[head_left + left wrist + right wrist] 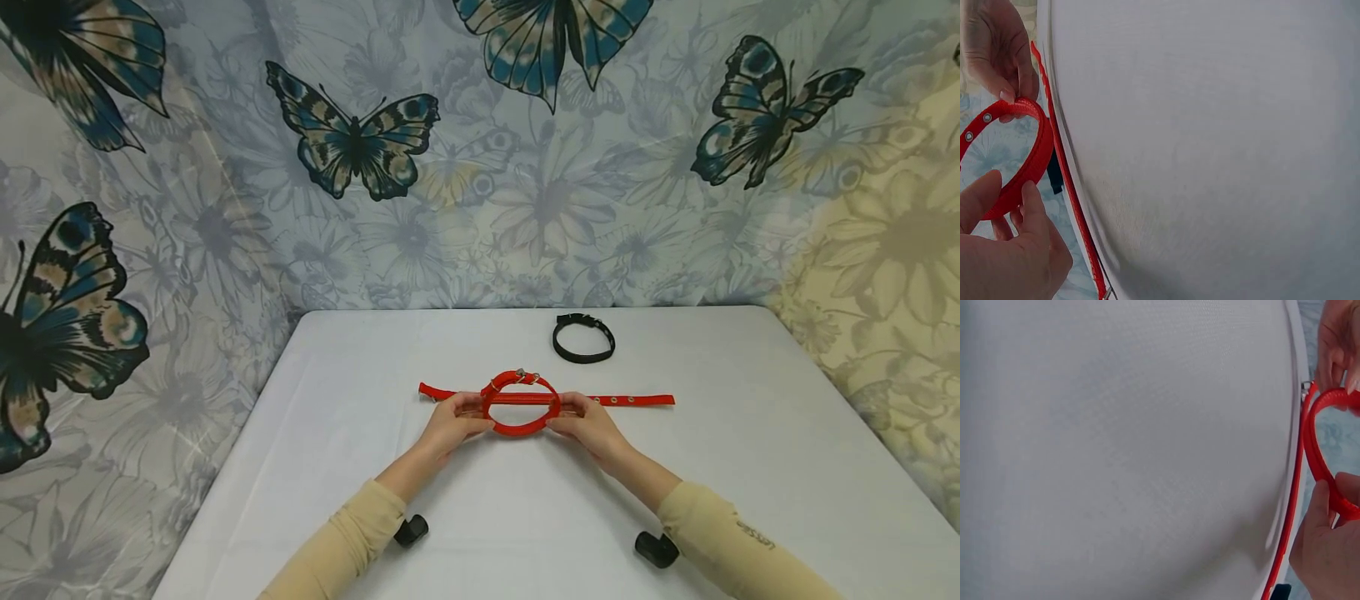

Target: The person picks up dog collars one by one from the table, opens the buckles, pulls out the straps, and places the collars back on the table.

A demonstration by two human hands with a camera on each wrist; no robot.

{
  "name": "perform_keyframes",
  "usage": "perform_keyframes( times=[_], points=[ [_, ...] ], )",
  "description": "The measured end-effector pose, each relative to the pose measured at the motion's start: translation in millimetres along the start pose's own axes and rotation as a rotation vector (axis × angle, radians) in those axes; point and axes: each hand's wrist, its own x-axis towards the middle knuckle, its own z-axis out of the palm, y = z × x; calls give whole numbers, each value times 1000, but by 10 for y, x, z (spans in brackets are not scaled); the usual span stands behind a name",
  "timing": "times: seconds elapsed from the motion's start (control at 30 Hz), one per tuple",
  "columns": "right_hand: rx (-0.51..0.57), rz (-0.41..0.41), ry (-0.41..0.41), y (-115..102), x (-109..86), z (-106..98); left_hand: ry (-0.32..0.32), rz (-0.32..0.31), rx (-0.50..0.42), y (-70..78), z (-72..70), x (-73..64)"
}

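A red collar (517, 431), buckled into a ring, is held up between both hands. My left hand (452, 422) pinches its left side between thumb and fingers. On the opposite side, my right hand (592, 425) grips the band the same way. Metal eyelets show on the ring in the left wrist view, and its metal buckle is at the top in the head view. Behind the ring, a second red collar (633, 401) lies stretched out across the table, its middle partly hidden by the hands and ring.
Farther back stands a black collar (583, 358) closed into a loop. All lie on a white-covered table (360, 350). Butterfly-patterned fabric (540, 208) hangs behind and along the sides. Black wrist devices (656, 550) show beneath the sleeves.
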Motion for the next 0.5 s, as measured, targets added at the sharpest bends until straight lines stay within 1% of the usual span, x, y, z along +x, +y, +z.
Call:
perform_keyframes(
  times=[0.17, 0.33, 0.5],
  points=[
    [-35, -12, 4, 28, -39, 17, -5, 25, 54, -29, -25, -43],
    [-104, -34, -5, 72, -88, 14, -36, 18, 82, -62, -53, -88],
    [-147, -47, -12, 116, -118, 6, -61, 24, 98, -78, -60, -112]
  ],
)
